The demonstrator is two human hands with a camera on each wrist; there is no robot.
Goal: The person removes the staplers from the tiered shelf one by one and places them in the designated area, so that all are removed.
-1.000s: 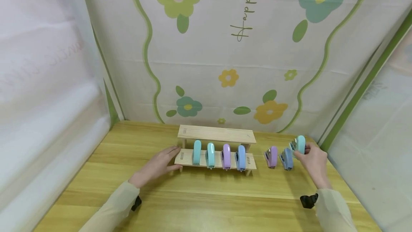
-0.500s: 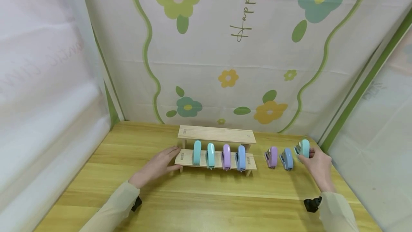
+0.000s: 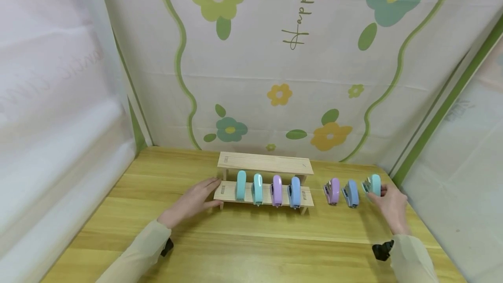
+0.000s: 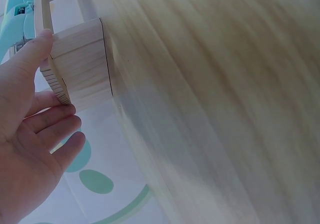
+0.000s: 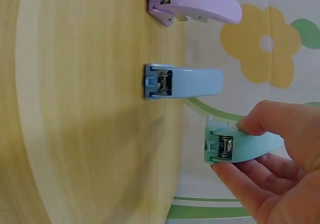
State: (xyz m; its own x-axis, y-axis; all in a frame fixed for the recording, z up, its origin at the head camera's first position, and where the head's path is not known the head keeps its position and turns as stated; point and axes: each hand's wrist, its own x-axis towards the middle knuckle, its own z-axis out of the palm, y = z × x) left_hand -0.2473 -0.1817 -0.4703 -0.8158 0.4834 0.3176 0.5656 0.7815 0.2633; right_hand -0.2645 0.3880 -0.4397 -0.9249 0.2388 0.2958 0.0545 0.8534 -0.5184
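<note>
My right hand point(image 3: 392, 206) pinches a mint-green stapler point(image 3: 371, 184) between thumb and fingers. In the right wrist view this stapler point(image 5: 245, 146) shows the spring at its hinge, with the thumb on one side. To its left a blue stapler point(image 3: 351, 194) and a purple stapler point(image 3: 332, 191) stand on the table. My left hand point(image 3: 192, 202) holds the left end of the two-step wooden rack point(image 3: 228, 190). In the left wrist view the thumb lies at one edge of the rack's board point(image 4: 56, 81) and the fingers at the other.
On the rack's lower step stand two mint-green staplers point(image 3: 241, 185), a purple stapler point(image 3: 277, 191) and a blue stapler point(image 3: 294, 192). The upper step point(image 3: 265, 162) carries nothing. Flower-print cloth point(image 3: 243, 64) hangs behind the wooden table point(image 3: 243, 248) and along both sides.
My right hand has moved a little right with the mint-green stapler, away from the blue one, and lowered it towards the table. The left hand has stayed at the rack.
</note>
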